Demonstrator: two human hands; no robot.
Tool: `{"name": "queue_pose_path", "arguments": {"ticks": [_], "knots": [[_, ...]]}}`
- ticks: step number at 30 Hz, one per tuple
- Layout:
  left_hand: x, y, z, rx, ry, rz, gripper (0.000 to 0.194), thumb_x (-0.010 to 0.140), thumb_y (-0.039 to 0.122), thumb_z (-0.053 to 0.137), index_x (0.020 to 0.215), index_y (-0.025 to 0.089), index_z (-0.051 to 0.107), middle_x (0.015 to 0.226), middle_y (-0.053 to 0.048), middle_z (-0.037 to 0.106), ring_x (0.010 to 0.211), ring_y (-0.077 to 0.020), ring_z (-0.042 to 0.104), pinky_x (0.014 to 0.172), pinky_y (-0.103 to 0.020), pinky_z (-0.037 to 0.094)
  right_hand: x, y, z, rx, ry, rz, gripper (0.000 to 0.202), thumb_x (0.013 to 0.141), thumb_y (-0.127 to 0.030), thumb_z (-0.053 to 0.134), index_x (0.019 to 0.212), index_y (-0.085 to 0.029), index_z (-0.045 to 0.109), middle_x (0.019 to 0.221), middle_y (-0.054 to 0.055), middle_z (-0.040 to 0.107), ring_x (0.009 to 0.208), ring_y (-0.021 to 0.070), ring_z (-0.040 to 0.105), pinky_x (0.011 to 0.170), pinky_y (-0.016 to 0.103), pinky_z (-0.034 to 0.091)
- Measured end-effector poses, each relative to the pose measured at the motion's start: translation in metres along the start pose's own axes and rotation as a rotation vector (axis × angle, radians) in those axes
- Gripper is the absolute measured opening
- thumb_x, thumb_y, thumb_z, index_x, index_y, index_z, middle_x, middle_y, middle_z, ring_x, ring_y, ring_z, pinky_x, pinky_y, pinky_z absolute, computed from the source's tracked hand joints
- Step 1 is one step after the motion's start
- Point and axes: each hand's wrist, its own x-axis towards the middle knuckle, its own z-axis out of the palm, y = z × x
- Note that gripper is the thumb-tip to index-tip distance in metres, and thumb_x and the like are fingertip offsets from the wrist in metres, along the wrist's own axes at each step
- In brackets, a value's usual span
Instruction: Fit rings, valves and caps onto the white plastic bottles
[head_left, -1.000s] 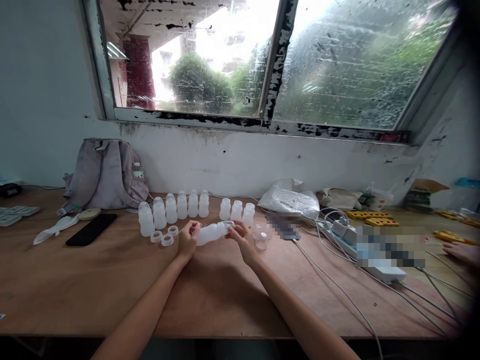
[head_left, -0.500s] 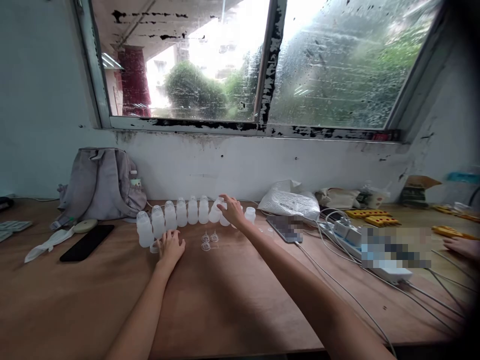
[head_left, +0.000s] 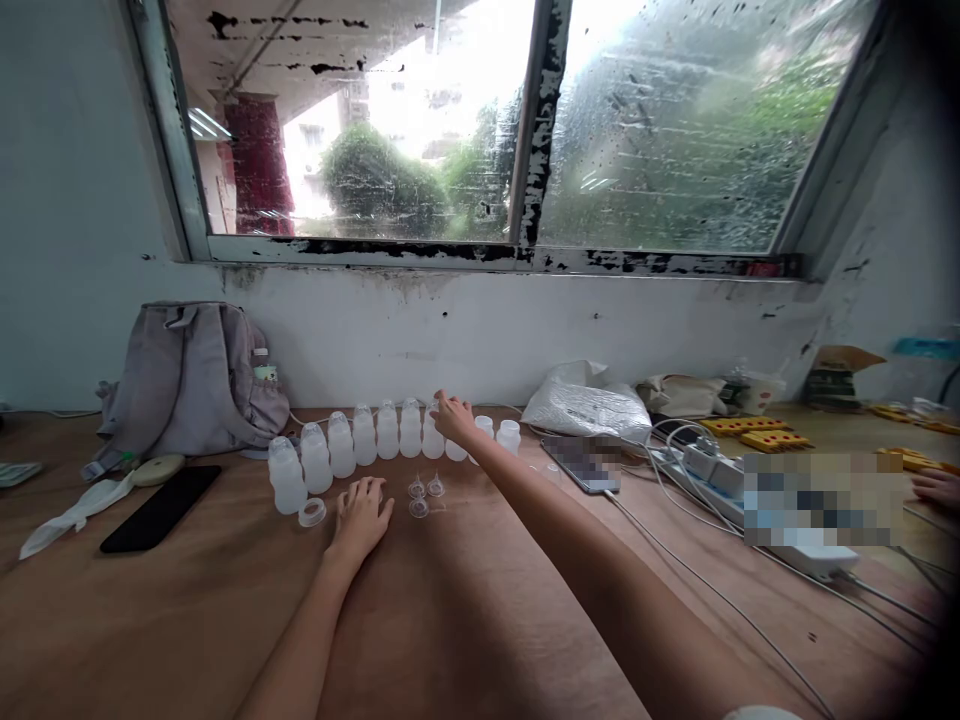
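Note:
A curved row of several frosted baby bottles [head_left: 318,462] stands upright on the table, those on the left with clear domed caps. My right hand [head_left: 454,418] reaches over the row, its fingers bent around the top of one bottle [head_left: 433,440]; that top is mostly hidden. Flat on the table rests my left hand [head_left: 361,515], fingers spread and holding nothing. Just left of it lies a translucent screw ring [head_left: 312,513], apart from the fingers. Between my hands sit clear bottle teats [head_left: 418,508], three in a small cluster. Uncapped bottles [head_left: 508,437] stand at the right end.
On the left are a grey backpack [head_left: 187,375], a black phone [head_left: 161,508] and a white strip [head_left: 75,517]. To the right lie another phone [head_left: 577,466], a silvery bag [head_left: 589,403], and a power strip [head_left: 806,555] with cables. Another person's hand [head_left: 937,488] shows at the far right.
My left hand has moved right, off the screw ring, which now shows fully. My right hand stays at the same part of the row with its fingers slightly lower. The view has shifted a little.

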Motion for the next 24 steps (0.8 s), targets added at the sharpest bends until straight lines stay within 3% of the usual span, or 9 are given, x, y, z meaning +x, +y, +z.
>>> {"name": "queue_pose_path", "arguments": {"ticks": [7,10,13,16,20,24], "knots": [[0.002,-0.002,0.002,-0.113,0.038,0.051,0.03,0.076,0.024,0.047,0.106,0.02,0.05,0.109,-0.007,0.052,0.099,-0.0209,0.048,0.083,-0.033,0.035,-0.002,0.003,-0.002,0.025,0.024,0.005,0.033,0.082,-0.023,0.044,0.115,-0.017,0.038,0.097,0.012,0.06,0.103,0.0261,0.045,0.083,0.041,0.028],[0.002,-0.002,0.003,-0.077,0.059,0.032,0.032,0.075,0.025,0.048,0.106,0.02,0.05,0.109,-0.007,0.053,0.101,-0.0221,0.047,0.084,-0.034,0.033,-0.015,0.0,-0.006,0.052,0.133,-0.049,0.037,0.082,-0.022,0.044,0.118,-0.017,0.037,0.111,0.013,0.053,0.109,0.0247,0.039,0.088,0.038,0.026],[0.001,-0.002,0.004,-0.042,0.08,0.006,0.033,0.075,0.028,0.048,0.107,0.02,0.05,0.11,-0.008,0.054,0.103,-0.0242,0.045,0.084,-0.038,0.033,-0.041,-0.003,-0.004,0.124,0.263,-0.195,0.03,0.084,-0.019,0.038,0.113,-0.016,0.043,0.108,0.011,0.054,0.104,0.0215,0.042,0.086,0.033,0.03],[0.001,-0.003,0.004,0.005,0.102,-0.032,0.033,0.075,0.031,0.048,0.105,0.019,0.051,0.106,-0.009,0.057,0.101,-0.0264,0.047,0.084,-0.041,0.032,-0.073,-0.002,0.011,0.147,0.194,-0.254,0.024,0.083,-0.017,0.038,0.104,-0.016,0.049,0.1,0.009,0.057,0.094,0.0199,0.047,0.082,0.031,0.033],[0.0,-0.003,0.004,0.02,0.104,-0.031,0.029,0.076,0.03,0.048,0.102,0.019,0.053,0.1,-0.009,0.06,0.098,-0.0267,0.049,0.083,-0.042,0.032,-0.112,0.005,0.042,0.17,0.009,-0.107,0.02,0.078,-0.026,0.05,0.095,-0.016,0.054,0.092,0.009,0.059,0.09,0.0221,0.049,0.077,0.033,0.037],[0.0,-0.001,0.001,-0.03,0.16,0.022,0.027,0.077,0.031,0.048,0.101,0.02,0.053,0.099,-0.008,0.06,0.098,-0.0247,0.05,0.084,-0.039,0.034,-0.131,0.01,0.052,0.299,0.057,-0.122,0.014,0.079,-0.028,0.051,0.088,-0.018,0.055,0.089,0.007,0.059,0.088,0.0198,0.051,0.077,0.031,0.038]]}}
